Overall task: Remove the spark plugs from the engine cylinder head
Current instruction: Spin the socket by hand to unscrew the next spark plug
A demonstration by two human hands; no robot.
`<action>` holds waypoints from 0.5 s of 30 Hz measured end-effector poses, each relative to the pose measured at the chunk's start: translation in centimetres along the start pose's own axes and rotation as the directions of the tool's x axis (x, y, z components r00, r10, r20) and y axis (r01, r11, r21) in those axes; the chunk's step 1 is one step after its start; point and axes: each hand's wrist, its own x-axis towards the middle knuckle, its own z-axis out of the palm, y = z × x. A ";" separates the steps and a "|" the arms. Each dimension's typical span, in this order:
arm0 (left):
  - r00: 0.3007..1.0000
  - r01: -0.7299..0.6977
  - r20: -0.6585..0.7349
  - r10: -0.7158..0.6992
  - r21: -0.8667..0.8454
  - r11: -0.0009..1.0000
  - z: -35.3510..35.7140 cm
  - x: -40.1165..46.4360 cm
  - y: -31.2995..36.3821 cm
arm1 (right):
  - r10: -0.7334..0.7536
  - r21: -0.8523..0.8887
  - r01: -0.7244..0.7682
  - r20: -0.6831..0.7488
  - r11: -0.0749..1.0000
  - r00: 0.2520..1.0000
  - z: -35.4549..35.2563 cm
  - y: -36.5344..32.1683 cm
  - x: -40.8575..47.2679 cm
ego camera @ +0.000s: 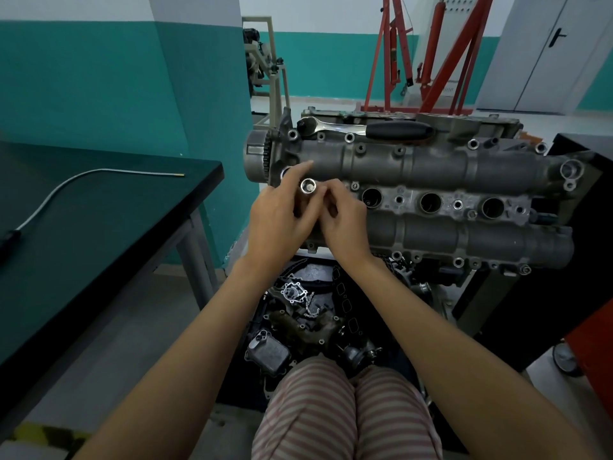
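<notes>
The grey cylinder head lies across a stand in front of me, with three open plug wells in a row down its middle. Over its leftmost well stands a shiny socket, its open top facing me with something pale inside. My left hand holds the socket from the left, index finger pointing out over the head. My right hand pinches the socket from the right with curled fingers. A ratchet wrench with a black handle lies on the head's far side.
A dark green table stands at the left with a flexible pick-up tool on it. Loose engine parts fill a tray below the head. A red engine crane stands behind. A black and red cabinet is at the right.
</notes>
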 end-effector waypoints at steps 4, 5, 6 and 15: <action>1.000 -0.003 -0.013 0.003 -0.026 1.000 -0.2 -0.1 -0.5 | -0.072 -0.071 0.076 0.056 0.995 0.996 -0.2 -0.3 0.1; 0.999 0.018 -0.034 -0.019 -0.044 0.999 -0.1 0.0 -0.5 | -0.074 -0.090 0.081 0.077 0.993 0.994 -0.3 -0.3 0.1; 0.997 0.038 -0.057 -0.042 -0.069 0.997 0.0 0.0 -0.4 | -0.053 -0.104 0.062 0.092 0.993 0.994 -0.3 -0.3 0.1; 1.000 -0.009 0.021 0.009 0.014 1.000 -0.4 0.2 -0.1 | -0.042 -0.101 0.040 -0.018 0.994 0.999 -0.2 -0.6 0.5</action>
